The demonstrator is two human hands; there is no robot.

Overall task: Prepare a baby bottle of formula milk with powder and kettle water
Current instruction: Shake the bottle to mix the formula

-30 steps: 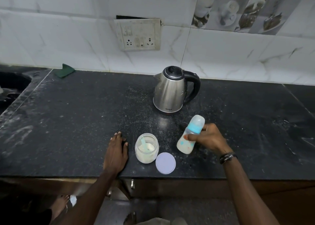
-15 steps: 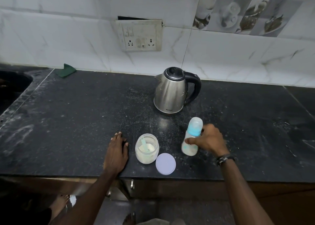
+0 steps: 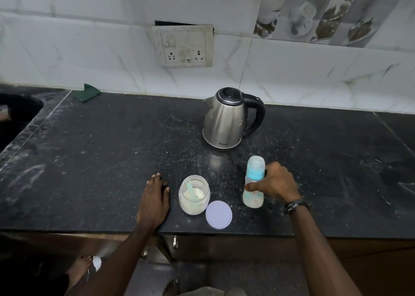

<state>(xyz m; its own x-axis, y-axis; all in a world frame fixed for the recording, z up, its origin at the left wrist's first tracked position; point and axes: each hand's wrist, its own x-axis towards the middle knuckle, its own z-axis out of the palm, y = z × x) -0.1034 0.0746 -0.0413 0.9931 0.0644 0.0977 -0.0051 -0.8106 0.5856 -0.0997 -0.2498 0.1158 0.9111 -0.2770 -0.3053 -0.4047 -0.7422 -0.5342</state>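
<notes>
A capped baby bottle (image 3: 254, 179) with a blue ring stands upright on the black counter (image 3: 101, 152). My right hand (image 3: 272, 182) grips its middle from the right, thumb across the front. To its left stands an open glass jar of white powder (image 3: 194, 194) with a pale scoop inside. The jar's lilac lid (image 3: 218, 214) lies flat at the counter's front edge. My left hand (image 3: 155, 199) rests flat on the counter left of the jar. A steel kettle (image 3: 226, 118) with a black handle stands behind the bottle, lid closed.
A green cloth (image 3: 86, 92) lies at the back left by the tiled wall. A dark sink (image 3: 15, 111) is at the far left. A socket plate (image 3: 183, 45) is on the wall. The counter's front edge runs just below my hands.
The bottle, tilted in my right hand a second ago, now stands upright on the counter. My left hand has not moved.
</notes>
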